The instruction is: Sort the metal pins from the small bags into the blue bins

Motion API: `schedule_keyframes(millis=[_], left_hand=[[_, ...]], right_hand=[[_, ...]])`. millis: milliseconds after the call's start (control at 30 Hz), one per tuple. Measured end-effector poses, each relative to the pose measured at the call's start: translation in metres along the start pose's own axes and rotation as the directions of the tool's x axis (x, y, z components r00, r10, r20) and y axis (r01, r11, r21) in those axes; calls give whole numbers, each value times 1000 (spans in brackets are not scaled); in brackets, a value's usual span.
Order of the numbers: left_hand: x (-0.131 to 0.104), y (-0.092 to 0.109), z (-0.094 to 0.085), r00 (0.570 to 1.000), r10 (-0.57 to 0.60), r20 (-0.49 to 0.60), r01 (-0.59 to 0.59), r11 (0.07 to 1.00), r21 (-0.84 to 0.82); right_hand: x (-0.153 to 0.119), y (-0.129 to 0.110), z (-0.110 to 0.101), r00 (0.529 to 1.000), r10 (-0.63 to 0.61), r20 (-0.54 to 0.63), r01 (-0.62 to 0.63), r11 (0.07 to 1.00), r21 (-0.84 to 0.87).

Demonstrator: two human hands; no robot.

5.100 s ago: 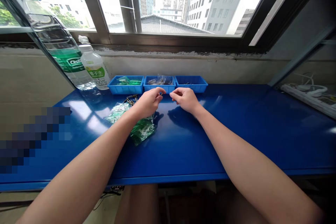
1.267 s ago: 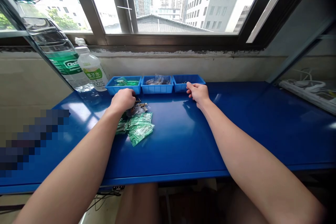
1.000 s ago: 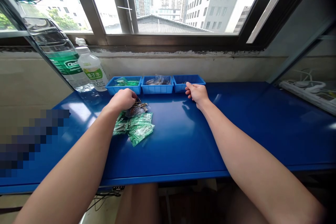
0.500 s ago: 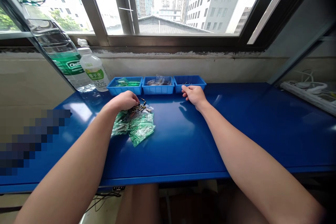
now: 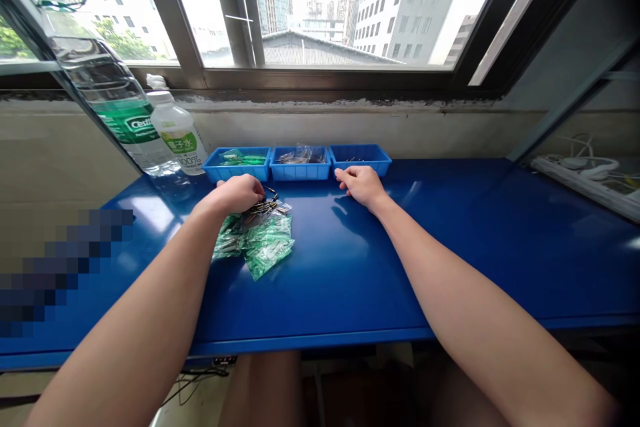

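Note:
My left hand (image 5: pixel 241 192) rests with curled fingers at the left side of a heap of small dark and gold metal parts (image 5: pixel 269 205). Its fingertips are partly hidden, so what they pinch does not show. Under and in front of the heap lie green-tinted clear plastic bags (image 5: pixel 270 245) with small pieces inside. My right hand (image 5: pixel 364 185) hovers just in front of the right blue bin (image 5: pixel 384 169), thumb and fingers drawn together; anything between them is too small to make out. A few thin parts lie in that bin.
The left blue bin (image 5: pixel 214 167) contains green packets, and the middle blue bin (image 5: pixel 301 172) contains clear bags. Two bottles, a large water bottle (image 5: pixel 117 117) and a smaller white-capped bottle (image 5: pixel 180 133), stand at the back left. A power strip (image 5: pixel 575 173) with cables lies at the right.
My right hand has shifted slightly left and toward me, away from the right bin. My left hand stays at the heap with almost no movement.

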State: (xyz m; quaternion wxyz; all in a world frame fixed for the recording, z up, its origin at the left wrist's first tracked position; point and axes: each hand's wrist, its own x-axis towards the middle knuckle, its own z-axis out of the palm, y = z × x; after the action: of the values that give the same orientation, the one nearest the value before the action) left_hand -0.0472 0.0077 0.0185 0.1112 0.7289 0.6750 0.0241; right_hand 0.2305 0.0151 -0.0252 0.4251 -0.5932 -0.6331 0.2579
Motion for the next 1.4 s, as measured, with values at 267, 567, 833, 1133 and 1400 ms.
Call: schedule_keyframes(millis=[267,567,833,1133,1400], left_hand=[[0,1,-1,998,2,-55,-7,996,-94],[-7,18,3,974,159,-160,-225,751,-621],[-16,37,9,929,267,-257,-365,537,-761],[-16,42,16,917,266,-296,-395,516,-760],[-20,39,6,938,266,-221,-338,574,-746]], right_hand=[[-4,-7,-1,999,-27,18,27,999,-25],[-21,-32,11,985,-154,75,162,982,-102],[-40,-52,24,933,-266,244,244,963,118],[-37,-46,23,920,-275,279,230,956,183],[-27,-41,19,961,-168,218,82,931,355]])
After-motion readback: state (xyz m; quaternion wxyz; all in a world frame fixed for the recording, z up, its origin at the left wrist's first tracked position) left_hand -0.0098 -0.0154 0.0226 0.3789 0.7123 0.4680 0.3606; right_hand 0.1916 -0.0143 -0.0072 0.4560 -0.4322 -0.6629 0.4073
